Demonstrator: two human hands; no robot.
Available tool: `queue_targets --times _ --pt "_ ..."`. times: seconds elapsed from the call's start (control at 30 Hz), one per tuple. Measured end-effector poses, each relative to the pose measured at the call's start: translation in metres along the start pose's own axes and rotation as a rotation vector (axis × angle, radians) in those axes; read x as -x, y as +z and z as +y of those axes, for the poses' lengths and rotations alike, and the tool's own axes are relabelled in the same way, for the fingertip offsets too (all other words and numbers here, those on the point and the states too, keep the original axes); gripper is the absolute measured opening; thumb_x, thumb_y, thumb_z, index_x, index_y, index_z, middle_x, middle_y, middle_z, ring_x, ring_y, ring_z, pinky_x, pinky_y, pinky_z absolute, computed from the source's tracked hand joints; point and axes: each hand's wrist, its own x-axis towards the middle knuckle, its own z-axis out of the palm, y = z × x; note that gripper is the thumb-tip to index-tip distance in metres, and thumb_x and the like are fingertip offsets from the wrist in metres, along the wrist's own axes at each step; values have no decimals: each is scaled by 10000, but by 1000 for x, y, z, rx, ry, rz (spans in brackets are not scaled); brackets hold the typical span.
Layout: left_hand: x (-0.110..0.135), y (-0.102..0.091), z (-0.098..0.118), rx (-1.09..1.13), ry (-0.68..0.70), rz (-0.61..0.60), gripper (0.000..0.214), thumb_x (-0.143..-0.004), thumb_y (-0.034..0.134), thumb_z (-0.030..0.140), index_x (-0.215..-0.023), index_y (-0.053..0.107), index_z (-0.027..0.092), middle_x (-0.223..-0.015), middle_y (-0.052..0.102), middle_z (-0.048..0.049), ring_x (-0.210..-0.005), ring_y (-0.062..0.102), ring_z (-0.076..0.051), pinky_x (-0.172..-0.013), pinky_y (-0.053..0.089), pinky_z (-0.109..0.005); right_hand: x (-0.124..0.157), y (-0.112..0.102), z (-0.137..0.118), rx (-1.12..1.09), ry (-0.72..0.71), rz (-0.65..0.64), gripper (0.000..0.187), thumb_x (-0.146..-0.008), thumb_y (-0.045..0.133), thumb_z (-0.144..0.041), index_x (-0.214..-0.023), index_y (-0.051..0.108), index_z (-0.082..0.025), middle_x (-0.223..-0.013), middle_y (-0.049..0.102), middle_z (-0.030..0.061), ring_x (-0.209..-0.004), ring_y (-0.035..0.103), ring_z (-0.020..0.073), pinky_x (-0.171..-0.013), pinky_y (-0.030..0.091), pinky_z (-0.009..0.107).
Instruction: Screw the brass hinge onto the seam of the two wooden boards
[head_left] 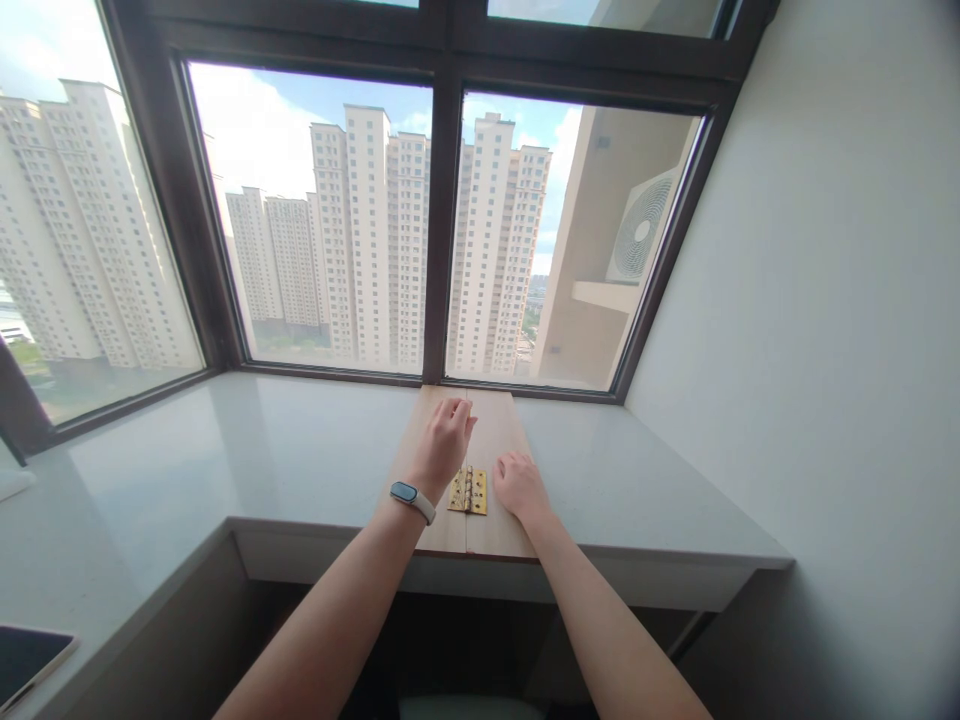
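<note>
Two light wooden boards (491, 440) lay flat, edge to edge, under both hands. A small brass hinge (469, 491) lay opened flat across their seam, between the left hand (442, 445) and the right hand (519, 485).

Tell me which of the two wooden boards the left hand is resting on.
The left board. The left hand lies on it, left of the brass hinge; the right hand rests on the right board.

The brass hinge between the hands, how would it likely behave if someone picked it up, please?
The brass hinge looks like metal, so probably stiff and heavy for its size. Its two leaves would likely swing about the knuckle. Lying flat across the two wooden boards, it seems unlikely to roll.
</note>
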Motion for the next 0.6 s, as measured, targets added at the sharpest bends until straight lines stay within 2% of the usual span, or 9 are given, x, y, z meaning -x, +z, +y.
queue_targets --times 0.2,0.3,0.47,0.6 --pt "0 -4 4 -73 28 -12 89 -976 566 266 -1035 610 216 -983 542 -83 -923 576 -221 -800 545 -360 -1 4 2 1 -14 19 274 -1002 450 -329 -980 690 -198 -1050 687 103 -1057 574 222 -980 368 305" --pt "2 -3 5 -92 12 10 115 -988 529 231 -1073 604 216 -959 533 -78 -893 575 -215 -784 544 -355 -1 5 3 4 -16 17 276 -1002 451 -328 -1011 693 -195 -1071 688 110 -1071 573 226 -989 363 310" --pt "5 0 7 -97 6 14 209 -995 478 177 -1187 557 204 -1034 561 -110 -958 578 -242 -829 544 -386 -1 5 2 3 -17 17 278 -1001 455 -333 -1009 697 -198 -1071 689 109 -1072 574 229 -989 365 312" --pt "6 0 10 -87 0 -10 189 -999 479 190 -1176 544 200 -1039 569 -111 -986 578 -250 -851 537 -395 -2 5 1 0 -12 10 279 -1003 449 -330 -993 695 -200 -1057 686 108 -1073 571 228 -990 360 313"
